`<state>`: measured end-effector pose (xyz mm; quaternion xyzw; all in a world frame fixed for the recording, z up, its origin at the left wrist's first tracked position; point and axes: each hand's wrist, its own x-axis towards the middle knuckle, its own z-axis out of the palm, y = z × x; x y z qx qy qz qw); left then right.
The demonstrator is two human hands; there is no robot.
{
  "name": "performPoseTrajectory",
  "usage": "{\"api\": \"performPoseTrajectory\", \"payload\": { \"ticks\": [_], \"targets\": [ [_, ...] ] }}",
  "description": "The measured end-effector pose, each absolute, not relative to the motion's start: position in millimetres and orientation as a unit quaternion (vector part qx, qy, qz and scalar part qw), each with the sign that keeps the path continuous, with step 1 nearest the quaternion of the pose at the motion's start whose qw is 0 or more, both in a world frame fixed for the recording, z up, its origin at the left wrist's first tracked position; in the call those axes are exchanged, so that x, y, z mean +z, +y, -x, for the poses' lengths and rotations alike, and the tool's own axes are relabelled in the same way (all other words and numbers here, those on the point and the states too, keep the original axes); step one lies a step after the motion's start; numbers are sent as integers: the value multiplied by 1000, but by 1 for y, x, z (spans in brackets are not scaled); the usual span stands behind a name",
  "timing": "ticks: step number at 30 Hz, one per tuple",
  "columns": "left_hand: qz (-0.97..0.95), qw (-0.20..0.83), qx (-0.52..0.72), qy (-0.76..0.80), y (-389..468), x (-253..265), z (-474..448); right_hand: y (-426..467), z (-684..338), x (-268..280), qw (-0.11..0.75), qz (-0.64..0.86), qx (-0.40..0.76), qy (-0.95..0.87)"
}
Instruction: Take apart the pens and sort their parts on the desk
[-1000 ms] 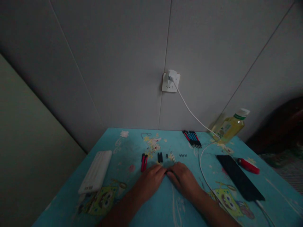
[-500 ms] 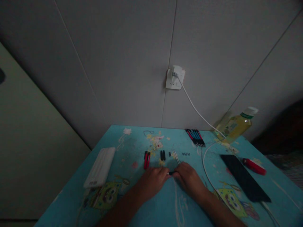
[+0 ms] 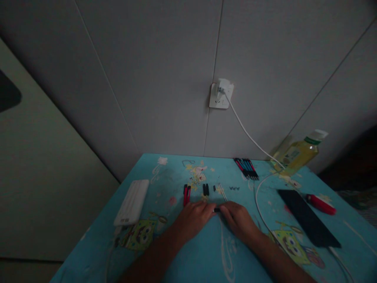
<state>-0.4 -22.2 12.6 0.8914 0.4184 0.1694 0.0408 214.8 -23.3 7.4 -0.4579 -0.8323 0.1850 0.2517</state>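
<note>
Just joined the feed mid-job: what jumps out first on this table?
Both hands meet at the table's middle, the left hand and right hand pinching a small black part between their fingertips. Just beyond them lies a row of small pen pieces, red and black. A white cable runs from the wall socket down to the blue cartoon tablecloth.

1. The desk is showing turquoise, printed with yellow cartoon sponge figures.
2. Left of the white wall socket, a white power bank is lying.
3. Below the socket, red-and-black pen parts are lying.
4. Right of it, a yellow-filled bottle is wearing a white cap, beside a black phone.
</note>
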Motion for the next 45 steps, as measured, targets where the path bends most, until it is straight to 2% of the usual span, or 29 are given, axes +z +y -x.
{"api": "performPoseTrajectory", "payload": {
  "ticks": [7, 13, 19, 24, 28, 34, 41, 45],
  "targets": [
    [-896, 25, 171, 408, -18, 9, 2, -24, -215, 11, 293, 438, 210, -823],
    [-902, 12, 179, 393, -20, 9, 2, -23, -218, 11, 256, 445, 211, -832],
    [-897, 23, 180, 403, -18, 9, 4, -24, -216, 11, 302, 435, 236, -814],
    [-897, 28, 183, 402, -18, 10, 3, -25, -214, 16, 277, 420, 245, -829],
    [-896, 29, 180, 405, -18, 10, 3, -25, -214, 19, 311, 421, 238, -818],
    [-891, 35, 182, 415, -19, 11, 3, -24, -215, 18, 293, 433, 267, -810],
    [-891, 36, 176, 417, -19, 12, 2, -28, -209, 19, 322, 429, 311, -784],
    [-888, 39, 178, 423, -19, 14, 1, -27, -208, 22, 342, 441, 290, -778]
  ]
}}
